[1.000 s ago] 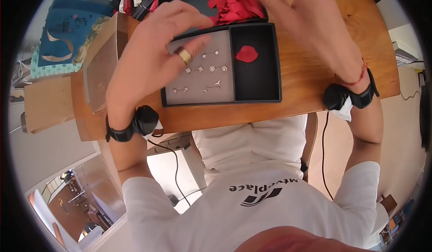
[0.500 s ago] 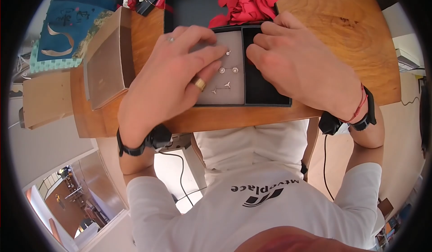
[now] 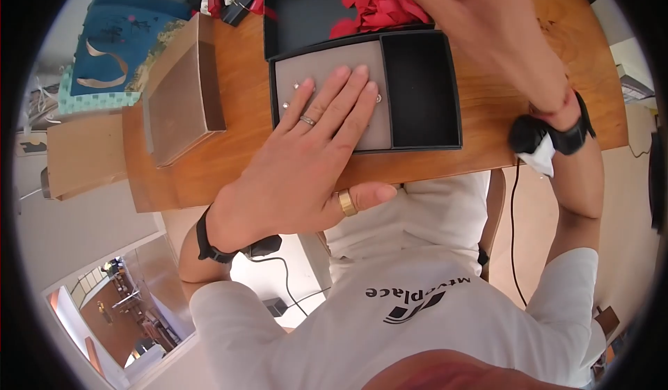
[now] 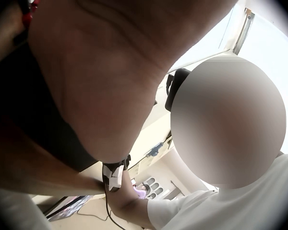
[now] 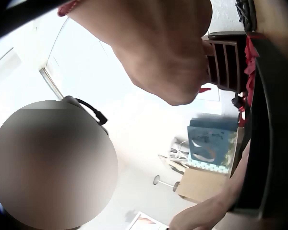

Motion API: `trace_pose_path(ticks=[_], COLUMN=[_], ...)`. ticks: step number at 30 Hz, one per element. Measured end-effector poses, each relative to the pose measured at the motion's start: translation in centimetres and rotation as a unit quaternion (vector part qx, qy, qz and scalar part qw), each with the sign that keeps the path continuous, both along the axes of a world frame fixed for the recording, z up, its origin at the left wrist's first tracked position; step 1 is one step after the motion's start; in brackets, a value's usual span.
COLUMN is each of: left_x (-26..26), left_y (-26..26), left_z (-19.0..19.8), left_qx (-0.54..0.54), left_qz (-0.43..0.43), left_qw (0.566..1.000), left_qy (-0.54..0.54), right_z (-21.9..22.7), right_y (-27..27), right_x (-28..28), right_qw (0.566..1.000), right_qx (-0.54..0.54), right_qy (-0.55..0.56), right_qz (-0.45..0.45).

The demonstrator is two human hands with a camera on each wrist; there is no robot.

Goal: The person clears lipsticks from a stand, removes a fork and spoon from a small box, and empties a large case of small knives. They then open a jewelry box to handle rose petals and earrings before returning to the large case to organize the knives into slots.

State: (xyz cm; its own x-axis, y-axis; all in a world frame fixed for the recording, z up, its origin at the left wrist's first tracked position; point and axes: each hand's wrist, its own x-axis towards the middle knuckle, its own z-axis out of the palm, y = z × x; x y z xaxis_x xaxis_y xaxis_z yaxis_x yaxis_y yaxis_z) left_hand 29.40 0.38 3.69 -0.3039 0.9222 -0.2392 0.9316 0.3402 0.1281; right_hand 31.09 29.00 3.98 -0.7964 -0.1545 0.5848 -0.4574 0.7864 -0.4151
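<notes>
My left hand (image 3: 299, 160) lies palm down with straight, spread fingers on the grey insert (image 3: 369, 54) of a black box, partly covering small earrings (image 3: 378, 99). Right of the insert, the dark compartment (image 3: 423, 91) shows no petal. My right hand (image 3: 487, 35) is raised beyond the box, its fingertips cut off at the top of the head view. In the right wrist view a red petal (image 5: 205, 90) pokes out by the fingers of that hand (image 5: 163, 52), apparently pinched; the fingertips are mostly hidden.
Behind the box, a black lid (image 3: 303, 14) holds a heap of red petals (image 3: 383, 4). A brown box (image 3: 184, 98) stands at the left, with a blue bag (image 3: 122, 35) beyond it. Small red and black items (image 3: 240, 4) lie at the back.
My left hand has flattened onto the insert from a hovering, bent-finger pose. My right hand has lifted out of the compartment and away; the single petal there is gone. The box has shifted slightly right.
</notes>
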Motion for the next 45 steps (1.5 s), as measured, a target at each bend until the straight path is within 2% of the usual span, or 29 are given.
trace_pose_path(ticks=[2, 4, 6, 8, 9, 11, 12, 14, 21, 23, 27, 29, 33, 35, 36, 39, 41, 45], left_x=[-0.1, -0.2, -0.6, -1.0, -1.2, -1.8, -2.2, -3.2, -5.0, -4.6, -4.9, -5.2, -6.5, -7.1, -7.1, -6.4, -5.5, -4.7], left_y=[0.3, 0.2, 0.0, -0.1, -0.2, -0.6, -0.6, -0.2, 0.6, 0.7, 0.4, 0.7, 1.1, 1.2, 1.2, 1.1, 1.0, 1.1], left_z=[0.2, 0.3, 0.7, 0.9, 1.0, 1.2, 1.4, 1.8, 1.8, 1.4, 0.8, 1.1, 0.8, -0.4, -0.8, -1.5, -2.1, -2.1], left_qx=[-0.017, -0.02, -0.021, 0.069, 0.07, 0.196, 0.193, 0.2, 0.085, 0.082, 0.098, 0.113, 0.116, 0.187, 0.186, 0.219, 0.205, 0.206], left_qz=[0.005, 0.001, 0.006, 0.027, 0.028, 0.066, 0.067, 0.109, 0.078, 0.123, 0.109, 0.138, 0.172, 0.202, 0.197, 0.177, 0.142, 0.171], left_qw=[0.999, 0.999, 0.999, 0.99, 0.99, 0.974, 0.974, 0.974, 0.992, 0.989, 0.989, 0.983, 0.977, 0.957, 0.958, 0.959, 0.964, 0.961], left_qy=[-0.026, -0.034, -0.045, -0.119, -0.118, -0.097, -0.095, -0.014, 0.05, 0.026, 0.027, -0.036, -0.052, -0.093, -0.092, -0.043, 0.09, 0.068], right_z=[-2.1, -2.9, -4.1, -3.8, -3.7, -3.6, -3.6, -3.7, -4.4, -4.4, -4.8, -4.9, -4.6, -4.7, -4.8, -4.7, -4.8, -4.3], right_y=[0.6, 0.8, 1.3, 1.5, 1.5, 1.3, 1.1, 1.1, 1.3, 1.4, 1.4, 1.3, 1.0, 1.0, 1.0, 0.9, 0.8, 0.6], right_x=[-2.4, -2.5, -3.4, -3.1, -3.0, -2.6, -2.4, -2.3, -1.9, -1.8, -1.9, -2.1, -1.8, -2.0, -2.1, -2.0, -1.9, -1.2], right_qw=[0.994, 0.994, 0.987, 0.987, 0.989, 0.987, 0.985, 0.983, 0.984, 0.985, 0.981, 0.98, 0.98, 0.976, 0.973, 0.973, 0.973, 0.977], right_qx=[0.004, -0.013, -0.043, -0.045, -0.045, -0.047, -0.05, -0.044, -0.048, -0.051, -0.05, -0.048, -0.051, -0.052, -0.054, -0.052, -0.054, -0.051], right_qy=[0.111, 0.105, 0.155, 0.151, 0.14, 0.152, 0.164, 0.176, 0.171, 0.162, 0.176, 0.184, 0.184, 0.2, 0.214, 0.218, 0.216, 0.2], right_qz=[-0.015, -0.039, -0.013, -0.013, -0.011, -0.009, -0.008, 0.003, 0.028, 0.027, 0.058, 0.065, 0.063, 0.066, 0.068, 0.062, 0.06, 0.047])
